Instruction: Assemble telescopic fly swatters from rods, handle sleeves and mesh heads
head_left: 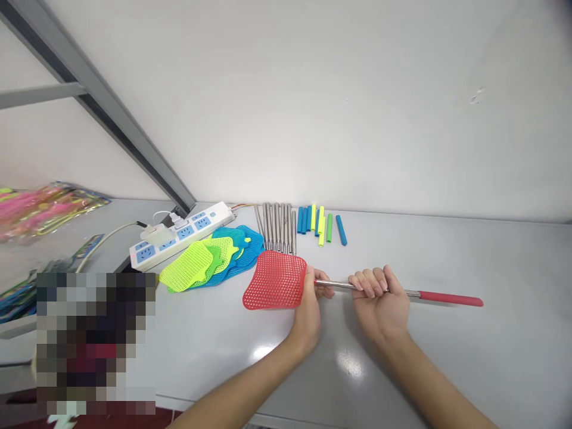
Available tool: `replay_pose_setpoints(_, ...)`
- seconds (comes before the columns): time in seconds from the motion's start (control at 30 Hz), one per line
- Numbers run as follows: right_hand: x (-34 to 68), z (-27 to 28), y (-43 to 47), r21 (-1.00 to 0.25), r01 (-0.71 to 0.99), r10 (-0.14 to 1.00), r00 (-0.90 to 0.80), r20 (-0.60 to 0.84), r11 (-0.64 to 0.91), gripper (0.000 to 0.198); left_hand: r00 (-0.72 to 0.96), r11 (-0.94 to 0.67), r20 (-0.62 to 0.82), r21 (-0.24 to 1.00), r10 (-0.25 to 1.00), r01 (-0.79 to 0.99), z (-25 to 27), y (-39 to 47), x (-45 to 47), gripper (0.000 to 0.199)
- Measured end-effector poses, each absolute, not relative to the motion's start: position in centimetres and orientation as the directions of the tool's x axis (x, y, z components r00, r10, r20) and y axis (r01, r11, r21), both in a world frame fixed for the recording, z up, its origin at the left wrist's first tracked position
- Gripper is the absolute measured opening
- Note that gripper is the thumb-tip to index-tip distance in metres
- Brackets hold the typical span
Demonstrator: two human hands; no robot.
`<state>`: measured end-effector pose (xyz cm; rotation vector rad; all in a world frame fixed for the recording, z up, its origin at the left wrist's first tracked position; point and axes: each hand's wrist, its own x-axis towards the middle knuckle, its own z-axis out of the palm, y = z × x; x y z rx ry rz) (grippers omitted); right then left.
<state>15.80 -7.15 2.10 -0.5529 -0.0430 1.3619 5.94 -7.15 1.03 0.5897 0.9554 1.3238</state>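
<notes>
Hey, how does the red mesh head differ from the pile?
The red mesh head has a metal rod; the pile of mesh heads shows none. The left hand holds the red head, while the pile lies on the table. The pile mixes yellow, green and blue; the head is red. All have small holes.

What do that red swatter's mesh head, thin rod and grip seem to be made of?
Mesh head: likely moulded plastic, fairly matte; it is one thin sheet, evenly pierced with holes.
Rod: probably bare, polished metal, judging by its silvery shine.
Grip: a smooth red sleeve, perhaps plastic, rubber or foam; its look leaves that open.
</notes>
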Motion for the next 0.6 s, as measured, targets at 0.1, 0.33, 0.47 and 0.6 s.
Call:
replay_pose_setpoints(0.1,16.3,2.1,-6.9,-0.414,-0.905,0.933,0.226,-0.28,0.095,0.034,-0.038,0.177,-0.215,0.881,0.976,-0.439,1.0,-7.2,5.8,0.035)
replay_pose_setpoints(0.33,17.0,2.3,-6.6,-0.358,-0.929,0.931,0.212,-0.298,0.096,0.031,-0.017,0.168,-0.178,0.953,0.984,-0.251,0.9,-7.6,5.7,0.04)
replay_pose_setpoints(0.47,17.3,2.4,-6.3,-0.394,-0.919,0.94,0.162,-0.3,0.033,0.031,0.004,0.212,-0.222,0.922,0.975,-0.324,1.4,-7.7,5.7,0.041)
replay_pose_setpoints(0.6,17.7,2.4,-6.1,-0.376,-0.927,0.945,0.118,-0.304,-0.005,0.03,-0.009,0.168,-0.177,0.947,0.984,-0.273,1.6,-7.7,5.6,0.041)
